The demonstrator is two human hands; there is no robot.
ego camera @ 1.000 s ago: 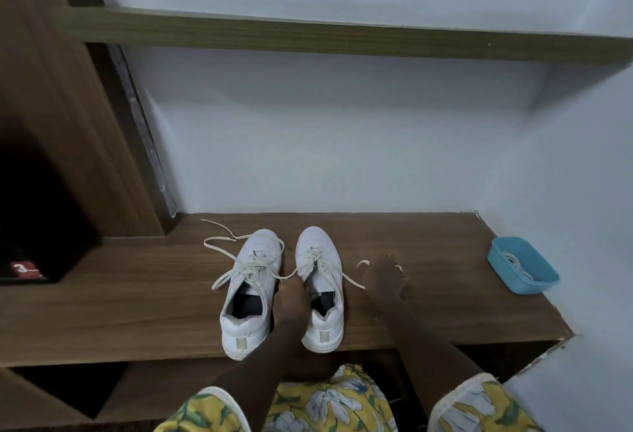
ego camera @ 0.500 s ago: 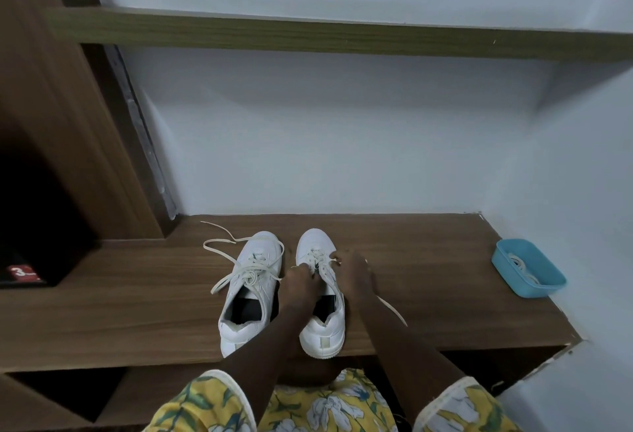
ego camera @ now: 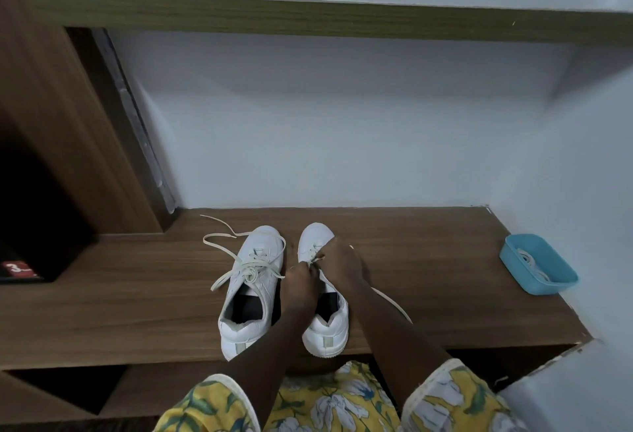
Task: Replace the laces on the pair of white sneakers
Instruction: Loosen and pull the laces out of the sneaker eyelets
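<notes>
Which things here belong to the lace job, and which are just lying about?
Job: left hand, right hand, gripping the lace of one sneaker; other sneaker, laced; blue tray, apparently holding laces.
Lying about: red-labelled item, far left; upper shelf.

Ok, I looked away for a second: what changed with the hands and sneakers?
The right hand moved left from the shelf onto the right sneaker; the left hand edged forward. Both now pinch its lace. The left sneaker and blue tray stayed put.
</notes>
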